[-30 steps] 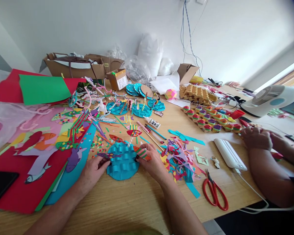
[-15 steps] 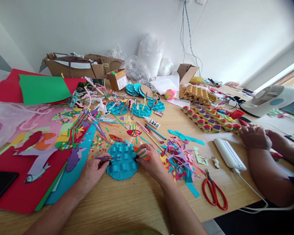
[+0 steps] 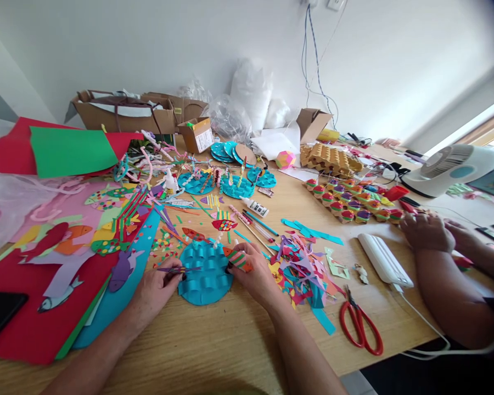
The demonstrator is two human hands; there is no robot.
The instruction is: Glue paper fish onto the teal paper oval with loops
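Observation:
A round blue paper disc (image 3: 206, 282) with raised paper loops lies on the table between my hands. My left hand (image 3: 163, 286) is closed at its left edge, pinching a thin purple paper piece (image 3: 179, 269) with yellowish marks, seen nearly edge-on. On the other side, my right hand (image 3: 253, 271) grips an orange paper fish (image 3: 239, 259) with green stripes, tilted over the disc's right edge. A twisted pale stem (image 3: 218, 239) stands at the disc's far edge. Just beyond lie a red dotted fish (image 3: 224, 225) and an orange-red fish (image 3: 194, 235).
Colourful paper scraps (image 3: 298, 266) and red-handled scissors (image 3: 361, 323) lie to the right, near a white power bank (image 3: 385, 260). Another person's hands (image 3: 428, 233) rest by a painted egg tray (image 3: 352, 200). Coloured sheets (image 3: 20, 307) cover the left. A glue bottle (image 3: 256, 207) lies ahead.
The camera view has shifted very slightly. Both hands keep their holds over the blue disc, with hardly any movement.

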